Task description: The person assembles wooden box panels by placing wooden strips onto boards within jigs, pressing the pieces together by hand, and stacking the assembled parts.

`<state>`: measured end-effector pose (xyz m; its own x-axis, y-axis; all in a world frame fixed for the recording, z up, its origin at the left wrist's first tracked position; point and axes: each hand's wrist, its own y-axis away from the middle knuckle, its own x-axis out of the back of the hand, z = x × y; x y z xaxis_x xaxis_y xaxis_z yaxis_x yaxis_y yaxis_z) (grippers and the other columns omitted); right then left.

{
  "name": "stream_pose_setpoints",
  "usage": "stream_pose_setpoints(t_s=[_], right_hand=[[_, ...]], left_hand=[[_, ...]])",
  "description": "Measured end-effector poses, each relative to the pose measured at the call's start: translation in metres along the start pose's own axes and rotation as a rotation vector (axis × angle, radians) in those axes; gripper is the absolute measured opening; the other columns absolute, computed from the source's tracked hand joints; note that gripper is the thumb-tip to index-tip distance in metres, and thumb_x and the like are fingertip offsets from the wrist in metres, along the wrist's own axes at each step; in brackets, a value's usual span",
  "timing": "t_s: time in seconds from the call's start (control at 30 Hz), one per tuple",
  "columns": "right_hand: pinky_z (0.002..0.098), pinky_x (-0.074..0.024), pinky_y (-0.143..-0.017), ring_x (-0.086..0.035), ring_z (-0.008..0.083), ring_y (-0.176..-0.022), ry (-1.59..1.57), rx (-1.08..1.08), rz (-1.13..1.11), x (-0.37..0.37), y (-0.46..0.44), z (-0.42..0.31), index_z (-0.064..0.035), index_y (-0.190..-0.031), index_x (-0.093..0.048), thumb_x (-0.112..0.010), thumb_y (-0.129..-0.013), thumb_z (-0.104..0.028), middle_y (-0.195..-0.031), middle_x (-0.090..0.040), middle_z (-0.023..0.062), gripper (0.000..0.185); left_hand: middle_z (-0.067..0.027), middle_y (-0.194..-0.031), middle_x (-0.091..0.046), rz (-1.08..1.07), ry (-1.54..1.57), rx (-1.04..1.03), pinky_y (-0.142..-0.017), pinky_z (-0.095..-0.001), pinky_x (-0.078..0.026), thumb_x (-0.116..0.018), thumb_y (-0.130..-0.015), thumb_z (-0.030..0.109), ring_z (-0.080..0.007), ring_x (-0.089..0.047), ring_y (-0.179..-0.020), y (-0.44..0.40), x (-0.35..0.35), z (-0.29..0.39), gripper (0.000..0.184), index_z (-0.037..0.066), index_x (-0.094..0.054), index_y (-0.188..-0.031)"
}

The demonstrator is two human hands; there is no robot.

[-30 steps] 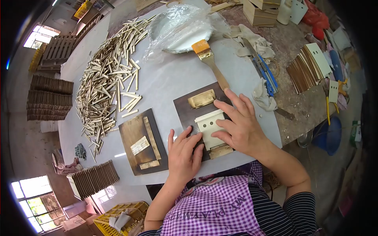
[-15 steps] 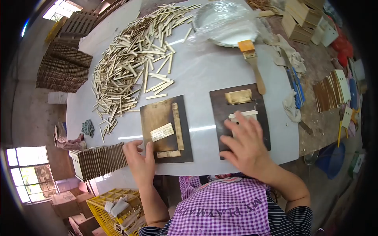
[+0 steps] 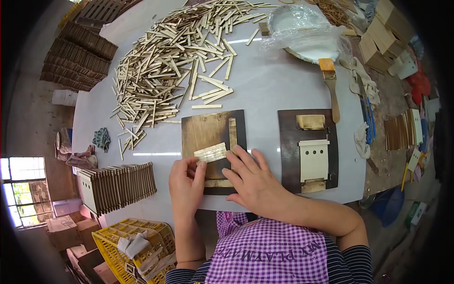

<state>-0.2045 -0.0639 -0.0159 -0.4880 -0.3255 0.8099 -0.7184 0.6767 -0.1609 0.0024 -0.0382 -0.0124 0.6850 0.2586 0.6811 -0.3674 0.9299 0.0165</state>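
A small row of pale wooden strips (image 3: 210, 152) lies slightly tilted on the left dark board (image 3: 191, 125), which has narrow wooden rails along its right and bottom sides. My left hand (image 3: 186, 183) is at the row's left end, thumb and forefinger pinched together at its lower corner. Over the board's right side rests my right hand (image 3: 253, 182), fingers spread, fingertips close to the row's right end. To the right, a second dark board (image 3: 288, 156) carries a pale wooden plate (image 3: 313, 163) with three holes and a strip across its top.
Loose wooden strips (image 3: 156, 71) are heaped at the back left. A brush (image 3: 329, 87) leans from a plastic-wrapped bowl (image 3: 302, 33). Racked plates (image 3: 123, 187) stand at the left edge, above a yellow crate (image 3: 135, 246). More plates (image 3: 402, 130) stand at right.
My right hand has left the holed plate on the right board and moved left to the left board. My left hand has moved right to the row of strips. The view has shifted.
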Motion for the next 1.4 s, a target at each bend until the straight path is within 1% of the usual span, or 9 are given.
stream_pose_setpoints(t_s=[0.27, 0.4, 0.67, 0.77, 1.07, 1.17, 1.3, 1.33, 1.4], right_hand=[[0.0607, -0.0242, -0.117, -0.027, 0.0458, -0.150, -0.184, -0.027, 0.037, -0.014, 0.004, -0.004, -0.0011, -0.133, -0.060, -0.083, -0.079, -0.033, -0.157, -0.033, 0.0313, 0.067], [0.0602, -0.0240, -0.118, -0.026, 0.0466, -0.150, -0.185, -0.024, 0.024, -0.014, 0.005, -0.007, -0.0012, -0.134, -0.059, -0.083, -0.078, -0.032, -0.158, -0.031, 0.0324, 0.068], [0.0590, -0.0230, -0.118, -0.024, 0.0465, -0.151, -0.170, -0.024, 0.028, -0.017, 0.006, -0.007, -0.0015, -0.134, -0.059, -0.084, -0.077, -0.031, -0.158, -0.030, 0.0328, 0.069], [0.0591, -0.0229, -0.118, -0.024, 0.0466, -0.151, -0.166, -0.028, 0.029, -0.018, 0.007, -0.008, -0.0015, -0.134, -0.059, -0.084, -0.077, -0.031, -0.158, -0.030, 0.0330, 0.069], [0.0595, -0.0232, -0.118, -0.024, 0.0469, -0.151, -0.159, -0.028, 0.031, -0.020, 0.009, -0.010, -0.0019, -0.135, -0.058, -0.084, -0.078, -0.033, -0.159, -0.030, 0.0322, 0.070], [0.0596, -0.0236, -0.118, -0.027, 0.0467, -0.150, -0.174, -0.028, 0.055, -0.020, 0.009, -0.009, -0.0018, -0.136, -0.057, -0.083, -0.080, -0.032, -0.158, -0.032, 0.0315, 0.069], [0.0596, -0.0244, -0.118, -0.030, 0.0461, -0.149, -0.220, -0.024, 0.095, -0.022, 0.011, -0.009, -0.0018, -0.137, -0.057, -0.081, -0.082, -0.032, -0.156, -0.036, 0.0303, 0.067], [0.0596, -0.0247, -0.118, -0.032, 0.0459, -0.148, -0.238, -0.022, 0.111, -0.022, 0.011, -0.009, -0.0018, -0.137, -0.057, -0.081, -0.083, -0.032, -0.156, -0.038, 0.0299, 0.066], [0.0594, -0.0247, -0.118, -0.032, 0.0456, -0.148, -0.240, -0.020, 0.118, -0.022, 0.011, -0.008, -0.0013, -0.138, -0.055, -0.080, -0.083, -0.031, -0.155, -0.039, 0.0298, 0.067]], left_hand=[[-0.0090, -0.091, -0.057, -0.022, -0.061, -0.074, -0.064, -0.0297, -0.050, -0.073, -0.092, 0.010, -0.0148, -0.057, -0.069, 0.001, 0.001, 0.005, 0.023, -0.004, -0.066, -0.108], [-0.0090, -0.092, -0.056, -0.004, 0.106, 0.010, -0.066, -0.0305, -0.051, -0.072, -0.092, 0.009, -0.0157, -0.057, -0.072, 0.003, -0.002, -0.001, 0.024, -0.004, -0.063, -0.110], [-0.0103, -0.097, -0.054, 0.007, -0.035, -0.067, -0.069, -0.0312, -0.051, -0.071, -0.091, 0.007, -0.0176, -0.058, -0.074, 0.008, -0.004, 0.004, 0.021, -0.003, -0.062, -0.108], [-0.0063, -0.095, -0.054, -0.026, -0.061, -0.091, -0.068, -0.0275, -0.051, -0.070, -0.093, 0.005, -0.0128, -0.057, -0.074, 0.007, -0.003, -0.001, 0.018, -0.002, -0.062, -0.107], [-0.0075, -0.096, -0.057, 0.068, 0.027, -0.089, -0.067, -0.0294, -0.050, -0.066, -0.097, 0.007, -0.0136, -0.056, -0.074, 0.010, -0.005, -0.010, 0.015, -0.002, -0.063, -0.107], [-0.0047, -0.093, -0.060, 0.057, 0.616, 0.109, -0.065, -0.0238, -0.047, -0.062, -0.101, 0.009, -0.0094, -0.054, -0.074, 0.013, -0.007, -0.019, 0.013, 0.000, -0.063, -0.109], [-0.0034, -0.088, -0.063, -0.001, 1.144, 0.320, -0.062, -0.0196, -0.044, -0.061, -0.103, 0.010, -0.0074, -0.053, -0.069, 0.015, -0.004, -0.015, 0.017, 0.001, -0.063, -0.116], [-0.0034, -0.088, -0.063, 0.001, 1.144, 0.320, -0.062, -0.0196, -0.044, -0.061, -0.103, 0.010, -0.0074, -0.053, -0.069, 0.016, -0.002, -0.017, 0.017, 0.001, -0.063, -0.116], [-0.0032, -0.086, -0.063, -0.228, 1.160, 0.331, -0.061, -0.0191, -0.044, -0.063, -0.102, 0.010, -0.0078, -0.054, -0.067, 0.017, 0.003, -0.025, 0.024, 0.001, -0.061, -0.123]])
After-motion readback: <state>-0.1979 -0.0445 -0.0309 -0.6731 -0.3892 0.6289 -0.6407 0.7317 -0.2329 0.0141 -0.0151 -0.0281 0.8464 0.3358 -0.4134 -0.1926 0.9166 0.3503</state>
